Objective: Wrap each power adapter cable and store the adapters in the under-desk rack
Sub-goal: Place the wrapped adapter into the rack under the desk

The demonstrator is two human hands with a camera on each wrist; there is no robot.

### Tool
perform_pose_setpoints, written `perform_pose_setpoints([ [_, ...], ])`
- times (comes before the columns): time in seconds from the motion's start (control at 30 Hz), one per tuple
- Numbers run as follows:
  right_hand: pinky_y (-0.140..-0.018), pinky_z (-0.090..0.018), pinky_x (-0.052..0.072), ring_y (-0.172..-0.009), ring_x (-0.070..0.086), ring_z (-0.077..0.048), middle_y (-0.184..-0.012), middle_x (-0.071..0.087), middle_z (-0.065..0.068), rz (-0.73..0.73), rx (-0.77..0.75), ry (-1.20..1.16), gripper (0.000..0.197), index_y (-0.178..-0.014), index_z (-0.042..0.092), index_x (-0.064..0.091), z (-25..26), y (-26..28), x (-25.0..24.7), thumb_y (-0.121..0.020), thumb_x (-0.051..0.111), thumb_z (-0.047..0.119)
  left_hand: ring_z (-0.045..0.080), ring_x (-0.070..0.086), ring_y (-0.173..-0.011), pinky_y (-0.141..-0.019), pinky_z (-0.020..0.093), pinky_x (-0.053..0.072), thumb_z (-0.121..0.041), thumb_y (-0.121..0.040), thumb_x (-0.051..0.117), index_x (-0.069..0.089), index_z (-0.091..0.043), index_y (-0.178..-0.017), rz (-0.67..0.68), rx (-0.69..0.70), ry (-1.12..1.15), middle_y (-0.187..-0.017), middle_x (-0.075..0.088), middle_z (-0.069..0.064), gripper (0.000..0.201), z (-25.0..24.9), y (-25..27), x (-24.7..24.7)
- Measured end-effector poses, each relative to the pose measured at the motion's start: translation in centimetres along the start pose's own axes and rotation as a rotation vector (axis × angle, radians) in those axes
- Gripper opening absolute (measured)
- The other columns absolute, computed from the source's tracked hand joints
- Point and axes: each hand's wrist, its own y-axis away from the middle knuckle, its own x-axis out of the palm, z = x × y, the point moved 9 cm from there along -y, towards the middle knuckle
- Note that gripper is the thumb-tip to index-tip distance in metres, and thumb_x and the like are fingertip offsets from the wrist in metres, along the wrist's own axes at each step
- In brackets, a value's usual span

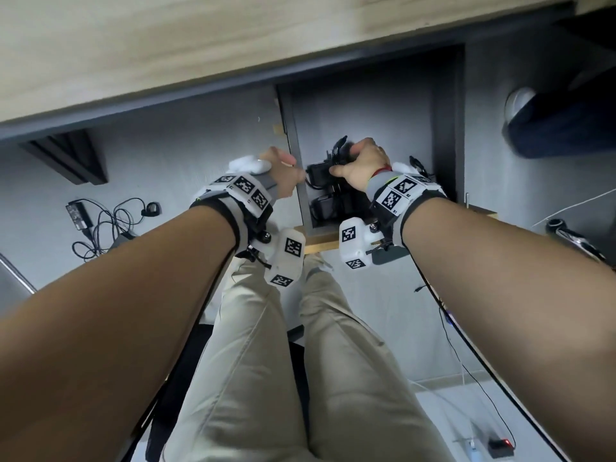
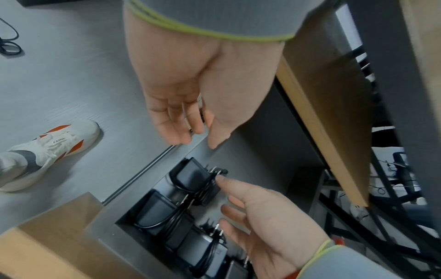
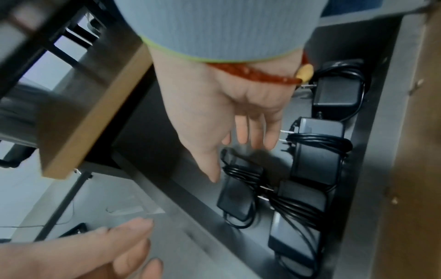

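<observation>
Both forearms reach forward and down under the bench (image 1: 166, 45), wrists bent toward the rack (image 1: 446, 128) below. Right hand (image 1: 361, 168) hangs over the rack's tray with its fingers (image 3: 255, 136) straight and loosely spread, thumb pointing down; it holds nothing, though in the left wrist view its forefinger tip (image 2: 223, 182) touches the coiled cable on the nearest adapter (image 2: 193, 177). That black adapter lies just beneath the fingertips, its cable wound round the body and its prongs sticking out. More wrapped adapters (image 3: 317, 154) lie side by side in the tray, toward the right wrist and on the little-finger side of that hand. Left hand (image 1: 283, 175) hovers at the tray's outer edge, just beside the right hand, palm turned toward it, fingers (image 2: 171, 122) relaxed and slightly bent, gripping nothing and apart from the adapters. Well off to the left of the left forearm, a loose adapter (image 1: 80, 216) with an uncoiled cable (image 1: 110, 228) lies on the floor (image 1: 183, 145).
</observation>
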Motion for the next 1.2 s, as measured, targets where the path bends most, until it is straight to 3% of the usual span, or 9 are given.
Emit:
perform_pose_setpoints([
  [0.1,-0.082,-0.024,0.040,-0.112,0.057,-0.023,-0.124,0.060,-0.004,-0.011,-0.030,-0.088,0.055,-0.124,0.018,0.055,2.5,3.3,-2.4,-0.077,0.076,0.037,0.020,0.062,-0.081,-0.066,0.028,0.055,-0.010,-0.088,0.066,0.053,-0.019,-0.089,0.021,0.039,0.040,-0.101,0.062,0.007,0.016,-2.5,3.4,-1.6],
  [0.2,-0.090,-0.031,0.052,-0.104,0.065,-0.024,-0.115,0.068,-0.003,0.049,-0.064,-0.136,0.034,-0.109,0.022,0.065,5.3,6.8,-3.5,-0.080,0.072,0.037,0.016,0.059,-0.067,-0.058,0.026,0.052,-0.011,-0.089,0.067,0.052,-0.021,-0.083,0.022,0.060,0.100,-0.087,0.063,0.006,0.019,-4.3,6.4,-3.3],
  [0.33,-0.053,-0.027,0.046,-0.062,0.059,-0.019,-0.084,0.070,-0.004,0.085,-0.143,-0.271,0.010,-0.085,0.022,0.068,10.5,13.3,-6.4,-0.081,0.070,0.031,0.011,0.056,-0.052,-0.048,0.024,0.048,-0.012,-0.090,0.067,0.055,-0.018,-0.083,-0.061,0.104,0.184,-0.073,0.061,0.003,0.015,-7.3,12.6,-8.2],
  [0.6,-0.035,-0.017,0.027,-0.044,0.037,-0.011,-0.045,0.046,0.010,0.076,-0.310,-0.367,0.011,-0.080,0.019,0.066,22.8,21.2,-11.0,-0.086,0.070,0.028,0.011,0.050,-0.042,-0.034,0.016,0.037,-0.013,-0.092,0.062,0.059,-0.014,-0.080,-0.219,0.172,0.385,-0.066,0.056,0.003,0.012,-9.5,18.6,-19.8],
  [0.73,-0.042,-0.022,0.029,-0.047,0.036,-0.014,-0.052,0.041,0.006,0.097,-0.377,-0.331,0.013,-0.079,0.019,0.064,31.6,24.1,-10.6,-0.086,0.068,0.029,0.014,0.051,-0.052,-0.040,0.017,0.038,-0.015,-0.091,0.062,0.059,-0.015,-0.079,-0.294,0.155,0.506,-0.070,0.057,0.002,0.013,-8.3,18.8,-27.8],
  [0.97,-0.059,-0.030,0.051,-0.059,0.055,-0.020,-0.071,0.060,-0.005,0.114,-0.406,-0.412,0.010,-0.084,0.010,0.067,40.2,23.5,-7.7,-0.087,0.061,0.018,0.019,0.047,-0.058,-0.058,0.026,0.046,-0.008,-0.089,0.056,0.059,-0.017,-0.072,-0.319,0.096,0.550,-0.074,0.053,0.007,0.020,-7.0,15.0,-36.3],
  [1.03,-0.073,-0.034,0.058,-0.065,0.062,-0.019,-0.075,0.066,-0.003,0.081,-0.400,-0.406,0.014,-0.088,0.009,0.071,44.2,22.4,-6.3,-0.083,0.062,0.018,0.023,0.053,-0.067,-0.070,0.031,0.052,-0.012,-0.086,0.059,0.060,-0.023,-0.073,-0.354,0.109,0.483,-0.077,0.057,0.005,0.018,-7.7,12.7,-40.9],
  [1.13,-0.091,-0.042,0.056,-0.083,0.066,-0.021,-0.083,0.069,0.004,0.058,-0.402,-0.371,0.006,-0.077,0.022,0.072,48.3,20.1,-4.3,-0.078,0.067,0.025,0.026,0.058,-0.079,-0.086,0.036,0.055,-0.028,-0.086,0.069,0.061,-0.028,-0.092,-0.407,0.077,0.358,-0.085,0.060,0.003,0.009,-7.8,9.8,-45.6],
  [1.2,-0.095,-0.044,0.054,-0.092,0.066,-0.024,-0.091,0.070,0.005,0.044,-0.368,-0.372,0.006,-0.073,0.025,0.070,50.0,19.2,-3.4,-0.079,0.068,0.026,0.027,0.060,-0.087,-0.091,0.038,0.052,-0.028,-0.085,0.070,0.056,-0.021,-0.116,-0.403,0.077,0.274,-0.095,0.061,0.007,0.035,-8.5,8.3,-47.9],
])
